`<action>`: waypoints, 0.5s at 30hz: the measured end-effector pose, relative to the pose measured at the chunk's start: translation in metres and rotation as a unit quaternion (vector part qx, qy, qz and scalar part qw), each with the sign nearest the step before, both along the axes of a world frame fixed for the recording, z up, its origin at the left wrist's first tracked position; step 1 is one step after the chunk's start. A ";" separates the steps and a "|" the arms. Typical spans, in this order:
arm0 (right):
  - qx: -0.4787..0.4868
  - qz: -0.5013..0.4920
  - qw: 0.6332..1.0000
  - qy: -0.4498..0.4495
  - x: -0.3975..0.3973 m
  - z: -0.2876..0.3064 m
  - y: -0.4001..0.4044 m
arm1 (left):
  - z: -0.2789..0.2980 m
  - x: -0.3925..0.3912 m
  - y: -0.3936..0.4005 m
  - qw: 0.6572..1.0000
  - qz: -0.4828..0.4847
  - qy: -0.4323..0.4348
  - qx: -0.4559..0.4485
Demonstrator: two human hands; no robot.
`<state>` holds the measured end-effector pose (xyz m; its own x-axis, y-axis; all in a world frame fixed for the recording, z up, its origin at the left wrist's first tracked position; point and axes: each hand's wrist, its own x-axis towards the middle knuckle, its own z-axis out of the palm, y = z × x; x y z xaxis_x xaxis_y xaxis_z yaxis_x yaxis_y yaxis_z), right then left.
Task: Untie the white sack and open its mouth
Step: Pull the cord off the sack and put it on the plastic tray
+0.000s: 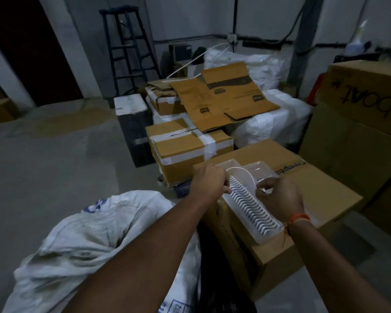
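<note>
A person is standing in a dim storeroom, both bare arms reaching forward from 6 o'clock toward the middle of the view; the left hand (209, 181) is curled with fingers pinched together on a thin white cord (240, 171), and the right hand (279, 196), at 3 o'clock from the left one, is pinching the cord's other end; the cord is arching between them in a loop; an orange band (299, 217) is circling the right wrist.

Below the hands, a clear tray (253, 213) of white ribbed pieces is lying on a carton (332, 190), running toward 5 o'clock; a second clear tray (256, 168) is sitting just beyond it at 12 o'clock.

The sack (88, 236), white with blue print, is slumping on the floor (54, 159) at 7 o'clock, under the left forearm; its top is crumpled, and whether the mouth is open I cannot tell.

Farther off at 12 o'clock, taped boxes (183, 150) and flattened cardboard (224, 98) are piling against white bags (273, 123); a dark ladder (127, 48) is leaning at 11 o'clock; a big box (366, 96) with handwriting is standing at 2 o'clock.
</note>
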<state>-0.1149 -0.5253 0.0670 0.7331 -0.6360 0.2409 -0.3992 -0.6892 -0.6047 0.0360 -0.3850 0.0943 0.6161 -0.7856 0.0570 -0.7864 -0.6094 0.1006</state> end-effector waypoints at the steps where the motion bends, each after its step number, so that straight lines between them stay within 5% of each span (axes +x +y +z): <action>1: -0.003 -0.004 1.000 0.009 0.002 -0.004 -0.006 | -0.002 0.000 -0.009 1.000 -0.001 0.009 0.014; 10: -0.091 -0.040 0.985 0.141 0.022 -0.036 -0.025 | -0.019 0.001 -0.065 0.990 -0.017 0.073 0.116; 15: -0.095 -0.029 0.984 0.149 0.020 -0.044 -0.030 | -0.037 0.002 -0.071 0.993 -0.012 0.095 0.067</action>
